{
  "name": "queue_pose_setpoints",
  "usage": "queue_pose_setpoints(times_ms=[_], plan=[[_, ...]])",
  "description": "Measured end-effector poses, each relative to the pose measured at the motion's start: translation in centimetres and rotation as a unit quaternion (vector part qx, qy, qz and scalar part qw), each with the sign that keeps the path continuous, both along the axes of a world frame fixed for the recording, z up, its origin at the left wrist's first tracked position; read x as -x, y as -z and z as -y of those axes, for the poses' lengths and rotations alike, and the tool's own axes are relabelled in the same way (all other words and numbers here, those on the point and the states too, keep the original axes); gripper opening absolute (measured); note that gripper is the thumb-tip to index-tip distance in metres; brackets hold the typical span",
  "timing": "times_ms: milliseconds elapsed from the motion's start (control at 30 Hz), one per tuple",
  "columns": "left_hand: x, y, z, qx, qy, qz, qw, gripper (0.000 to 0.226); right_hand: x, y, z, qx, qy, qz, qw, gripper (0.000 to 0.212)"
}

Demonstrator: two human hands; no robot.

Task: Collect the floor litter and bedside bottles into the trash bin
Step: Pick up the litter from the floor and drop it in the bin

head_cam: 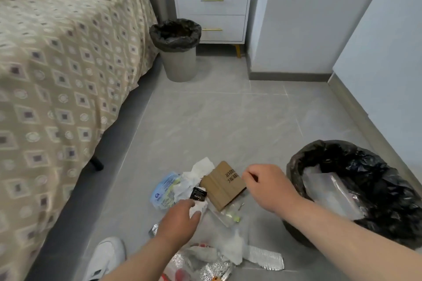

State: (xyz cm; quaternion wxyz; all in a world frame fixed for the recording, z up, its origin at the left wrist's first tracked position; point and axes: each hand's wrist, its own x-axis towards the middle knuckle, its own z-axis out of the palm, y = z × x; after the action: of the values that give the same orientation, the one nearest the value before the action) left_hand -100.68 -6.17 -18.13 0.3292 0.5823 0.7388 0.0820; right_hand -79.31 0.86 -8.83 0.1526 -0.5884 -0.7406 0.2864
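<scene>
L hand (180,217) pinches a crumpled white tissue (198,209) on the floor, amid the litter pile: brown cardboard piece (222,186), blue wrapper (165,189), foil bits. R hand (267,187) hovers loosely curled, holding nothing, btwn cardboard and black-bagged trash bin (365,166) at right. 2nd bin (177,52) stands by the nightstand (211,7).

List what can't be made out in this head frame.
- Nightstand top: the items there are cut off by the upper edge and blurred; bottles cannot be confirmed.
- Far bin: contents lost in the dark liner.
- Left hand: its fingertips hide how it grips the white tissue.
- Right hand: curled, and any hold is hidden.
- Foil litter: cut off by the bottom edge.
</scene>
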Motion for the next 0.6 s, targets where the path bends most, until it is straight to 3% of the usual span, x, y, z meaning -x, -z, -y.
queue_pose_setpoints(times_ms=[133,233,300,367,433,500,600], plan=[[2.4,3.9,-3.0,0.034,0.039,-0.051,0.997,0.048,0.6,7.3,0.7,0.131,-0.010,0.079,0.988,0.020],[2.1,6.3,-6.1,0.013,0.065,-0.059,0.996,0.042,-0.9,11.9,1.7,0.240,-0.009,0.146,0.960,0.034],[1.6,7.7,-7.5,0.022,0.076,-0.066,0.995,0.046,-1.5,13.8,2.4,0.295,0.001,0.175,0.939,0.031],[1.0,9.0,-8.4,0.046,0.086,-0.081,0.992,0.060,-1.6,15.2,2.9,0.337,0.030,0.172,0.925,0.022],[0.8,10.2,-9.0,0.068,0.099,-0.115,0.986,0.067,-1.1,16.4,3.2,0.371,0.068,0.152,0.914,0.027],[0.8,10.8,-9.3,0.074,0.112,-0.154,0.979,0.055,0.1,17.3,3.5,0.388,0.101,0.114,0.909,0.031],[1.1,11.2,-9.6,0.067,0.116,-0.174,0.976,0.031,1.9,18.5,3.5,0.399,0.199,0.079,0.892,0.057]])
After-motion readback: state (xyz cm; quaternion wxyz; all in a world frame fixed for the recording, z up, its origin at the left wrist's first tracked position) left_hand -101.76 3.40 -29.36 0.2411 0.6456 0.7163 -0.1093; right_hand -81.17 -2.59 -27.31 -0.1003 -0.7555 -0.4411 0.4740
